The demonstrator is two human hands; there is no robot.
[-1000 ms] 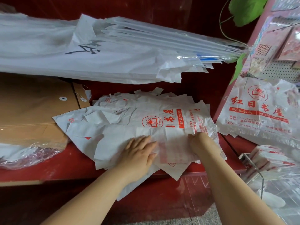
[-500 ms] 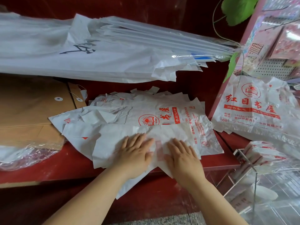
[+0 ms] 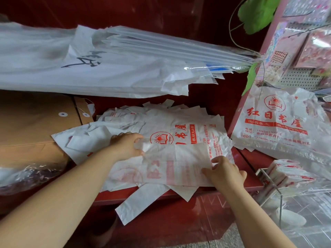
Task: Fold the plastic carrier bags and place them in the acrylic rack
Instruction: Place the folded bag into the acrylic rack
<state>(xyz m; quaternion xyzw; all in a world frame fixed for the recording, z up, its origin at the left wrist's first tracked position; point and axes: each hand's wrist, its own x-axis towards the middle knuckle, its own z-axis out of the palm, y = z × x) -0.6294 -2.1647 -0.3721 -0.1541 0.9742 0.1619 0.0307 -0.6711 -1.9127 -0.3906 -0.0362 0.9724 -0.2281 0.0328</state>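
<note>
Hands: left hand [image 3: 125, 146] and right hand [image 3: 224, 173]. We are logging both as closed on the same item, well apart from each other, one at each end. The left is pinching the upper left corner, and the right is pinching the right edge, of a translucent white plastic carrier bag [image 3: 172, 165] with red print, folded into a long strip. The strip is lying on a loose heap of flat white printed bags [image 3: 179, 122] on the dark red counter [image 3: 250, 158], its long axis running left to right. The clear acrylic rack [image 3: 266, 179] is standing to the right of the hands and lower, past the counter's edge. The right hand is the nearer, and the strip's right end is pointing that way. Count: hands, two; bag in hand, one; rack, one. The folded bags [image 3: 290, 174] in the rack and the flat ones in the heap: we are finding them too overlapped to count.
</note>
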